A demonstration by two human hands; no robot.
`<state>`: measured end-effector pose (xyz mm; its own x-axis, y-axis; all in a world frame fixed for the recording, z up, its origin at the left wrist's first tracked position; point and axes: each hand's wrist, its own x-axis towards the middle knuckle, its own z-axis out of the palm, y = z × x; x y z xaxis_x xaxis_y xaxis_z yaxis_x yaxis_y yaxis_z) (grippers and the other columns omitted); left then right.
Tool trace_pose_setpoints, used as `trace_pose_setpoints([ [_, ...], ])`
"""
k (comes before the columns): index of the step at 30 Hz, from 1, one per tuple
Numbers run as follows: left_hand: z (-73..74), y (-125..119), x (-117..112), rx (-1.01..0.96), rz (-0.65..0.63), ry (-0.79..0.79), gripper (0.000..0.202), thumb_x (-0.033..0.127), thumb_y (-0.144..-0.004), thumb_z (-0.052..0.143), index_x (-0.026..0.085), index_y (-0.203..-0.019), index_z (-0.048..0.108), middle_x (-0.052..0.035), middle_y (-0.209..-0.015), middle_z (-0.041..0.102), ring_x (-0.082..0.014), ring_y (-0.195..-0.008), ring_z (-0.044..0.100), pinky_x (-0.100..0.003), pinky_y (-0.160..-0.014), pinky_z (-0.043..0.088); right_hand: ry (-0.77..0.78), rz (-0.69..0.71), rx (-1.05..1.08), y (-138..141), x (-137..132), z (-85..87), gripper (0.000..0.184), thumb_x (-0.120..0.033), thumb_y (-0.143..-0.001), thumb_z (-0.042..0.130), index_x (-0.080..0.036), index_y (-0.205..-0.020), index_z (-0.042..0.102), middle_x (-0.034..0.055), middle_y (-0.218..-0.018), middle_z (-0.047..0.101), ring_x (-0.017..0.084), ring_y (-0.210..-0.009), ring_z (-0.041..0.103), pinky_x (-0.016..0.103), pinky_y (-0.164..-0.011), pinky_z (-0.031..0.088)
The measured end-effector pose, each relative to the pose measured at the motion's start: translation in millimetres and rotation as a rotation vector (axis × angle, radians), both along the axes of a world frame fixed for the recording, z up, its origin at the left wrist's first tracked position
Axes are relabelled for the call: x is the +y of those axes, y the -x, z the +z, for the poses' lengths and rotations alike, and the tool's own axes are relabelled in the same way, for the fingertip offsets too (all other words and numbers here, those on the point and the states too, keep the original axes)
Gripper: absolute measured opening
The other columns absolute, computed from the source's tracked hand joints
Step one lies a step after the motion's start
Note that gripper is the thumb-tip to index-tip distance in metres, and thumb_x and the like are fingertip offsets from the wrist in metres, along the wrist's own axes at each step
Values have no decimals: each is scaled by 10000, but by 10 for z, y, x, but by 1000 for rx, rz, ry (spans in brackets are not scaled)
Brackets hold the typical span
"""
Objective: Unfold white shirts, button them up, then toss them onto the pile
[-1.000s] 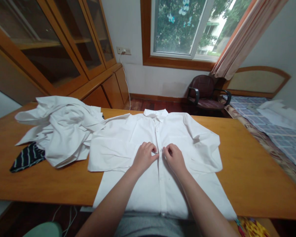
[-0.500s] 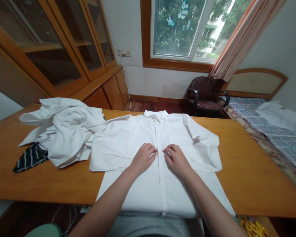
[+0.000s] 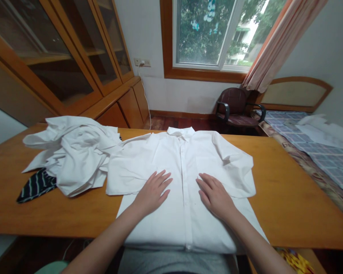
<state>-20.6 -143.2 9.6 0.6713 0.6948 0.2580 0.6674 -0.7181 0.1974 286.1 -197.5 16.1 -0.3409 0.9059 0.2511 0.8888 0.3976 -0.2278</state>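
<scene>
A white button-up shirt (image 3: 174,220) lies spread face up on the wooden table, collar at the far side and hem at the near edge. Its sleeves are folded out to both sides, and the button strip runs down the middle. My left hand (image 3: 154,190) rests flat on the shirt's left half, fingers spread. On the other side of the button strip, my right hand (image 3: 215,194) lies on the cloth with its fingers stretched out. Neither hand holds anything.
Left of the shirt sits a crumpled heap of white clothes (image 3: 82,152), with a black striped cloth (image 3: 37,185) poking out beneath. The wooden table (image 3: 291,201) ends close to my body. Beyond it stand a glass-door cabinet (image 3: 103,91), an office chair (image 3: 236,104) and a bed (image 3: 317,140).
Both hands have moved apart from the button strip, the left one outward to the left and the right one outward to the right. Their pinched fingers have opened and flattened on the shirt.
</scene>
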Motion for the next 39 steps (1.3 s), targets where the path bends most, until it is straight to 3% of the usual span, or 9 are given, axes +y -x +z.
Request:
trace_pose_setpoints([
  [11, 8, 54, 763, 12, -18, 72, 400, 316, -985, 458, 263, -1375, 531, -48, -1478, 489, -230, -1430, 349, -491, -1214, 222, -16, -52, 34, 70, 637, -22, 389, -297, -957, 498, -245, -1334, 579, 100, -1431, 525, 282, -1313, 464, 472, -1100, 391],
  [18, 27, 39, 1034, -3, -17, 65, 377, 308, -984, 443, 241, -1335, 565, -44, -1467, 505, -219, -1413, 374, -477, -1207, 232, -22, -60, 39, 70, 859, -27, 377, -293, -958, 506, -235, -1321, 591, 105, -1427, 527, 278, -1304, 471, 468, -1097, 385],
  [24, 39, -85, 928, -78, 69, 48, 341, 246, -944, 495, 238, -1262, 617, -62, -1383, 571, -250, -1348, 441, -512, -1180, 266, -44, -49, 55, 56, 881, -55, 373, -284, -951, 517, -238, -1311, 601, 107, -1416, 539, 276, -1302, 479, 472, -1098, 388],
  [28, 83, -310, 655, -207, 107, 70, 223, 232, -934, 531, 207, -1083, 695, -87, -1130, 644, -244, -1114, 551, -429, -1018, 452, -57, -44, 83, 44, 889, -75, 354, -260, -938, 522, -239, -1274, 630, 105, -1390, 560, 270, -1281, 499, 467, -1090, 403],
  [33, 145, -523, 413, -299, 178, 252, 151, 240, -893, 599, 195, -980, 714, -64, -940, 631, -231, -948, 581, -385, -886, 500, -82, -38, 128, 30, 897, -100, 321, -231, -930, 527, -220, -1219, 665, 103, -1336, 595, 259, -1232, 528, 437, -1065, 431],
  [39, 142, -607, 443, -331, 242, 431, 83, 210, -820, 650, 185, -829, 728, -42, -837, 661, -204, -846, 620, -325, -791, 490, -98, -37, 165, 37, 881, -86, 295, -210, -917, 543, -226, -1177, 681, 99, -1293, 615, 251, -1187, 542, 425, -1025, 452],
])
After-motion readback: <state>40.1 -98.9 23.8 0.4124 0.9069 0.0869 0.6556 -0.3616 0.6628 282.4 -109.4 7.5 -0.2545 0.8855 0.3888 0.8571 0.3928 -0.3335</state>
